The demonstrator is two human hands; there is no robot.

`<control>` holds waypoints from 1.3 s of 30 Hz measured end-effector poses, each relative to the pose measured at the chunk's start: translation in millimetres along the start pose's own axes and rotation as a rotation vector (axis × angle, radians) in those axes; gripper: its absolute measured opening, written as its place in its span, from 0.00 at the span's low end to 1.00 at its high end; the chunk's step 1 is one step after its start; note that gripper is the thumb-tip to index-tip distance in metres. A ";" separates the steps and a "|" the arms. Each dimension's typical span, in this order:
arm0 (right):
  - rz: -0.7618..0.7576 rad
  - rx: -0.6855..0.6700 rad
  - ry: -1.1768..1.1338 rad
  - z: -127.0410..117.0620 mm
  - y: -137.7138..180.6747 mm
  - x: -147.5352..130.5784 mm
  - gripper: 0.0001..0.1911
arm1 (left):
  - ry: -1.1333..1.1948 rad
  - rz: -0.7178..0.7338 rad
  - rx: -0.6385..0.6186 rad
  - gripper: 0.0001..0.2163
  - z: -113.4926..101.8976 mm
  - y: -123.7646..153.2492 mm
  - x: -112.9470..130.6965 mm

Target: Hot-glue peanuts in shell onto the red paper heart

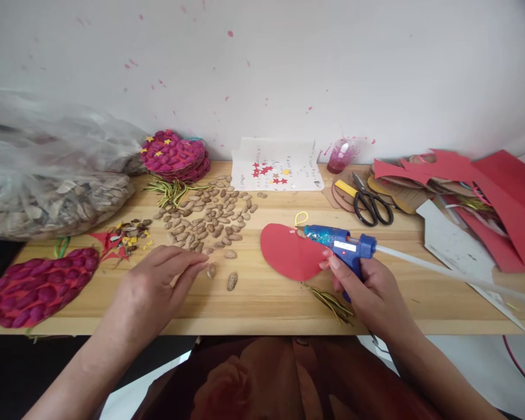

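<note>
My right hand [373,294] is wrapped round the handle of a blue glue gun [342,243], whose nozzle points left at the top edge of a red paper shape [289,252] with a yellow loop [301,218]. A clear glue stick [437,267] juts out behind the gun to the right. My left hand [157,280] lies over the wooden table [262,309], fingers stretched toward a loose nut shell [212,270] at their tips. A second shell [231,281] lies just right of it. A spread of several shells [210,219] lies behind.
A plastic bag of shells [48,192] fills the far left. Pink shell-covered pieces lie at the left front [39,286] and stacked at the back [175,154]. Black scissors [370,204], a pink cup [341,154], a star sheet [275,166] and red paper scraps [499,204] lie to the right.
</note>
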State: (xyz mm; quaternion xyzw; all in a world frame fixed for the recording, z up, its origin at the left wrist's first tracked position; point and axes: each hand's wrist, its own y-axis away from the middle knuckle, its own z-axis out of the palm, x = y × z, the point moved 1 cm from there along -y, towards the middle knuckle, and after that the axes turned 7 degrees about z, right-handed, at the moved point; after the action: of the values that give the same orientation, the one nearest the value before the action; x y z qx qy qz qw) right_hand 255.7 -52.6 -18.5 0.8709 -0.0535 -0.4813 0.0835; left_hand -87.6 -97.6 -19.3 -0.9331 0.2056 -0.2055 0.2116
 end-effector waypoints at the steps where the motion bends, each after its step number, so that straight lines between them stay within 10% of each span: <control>1: -0.011 0.001 0.018 0.7 0.5 -0.4 0.22 | -0.004 -0.018 0.000 0.05 -1.7 1.6 -1.2; 39: -0.024 0.038 0.279 1.4 2.9 -8.4 0.20 | 0.217 0.030 -0.164 0.07 15.7 8.8 14.9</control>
State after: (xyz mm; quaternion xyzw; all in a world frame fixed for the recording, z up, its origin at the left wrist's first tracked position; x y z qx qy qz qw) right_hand 250.0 -54.1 -11.7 0.9314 -0.0400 -0.3555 0.0676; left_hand -70.4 -107.1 -32.1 -0.9164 0.2572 -0.2846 0.1140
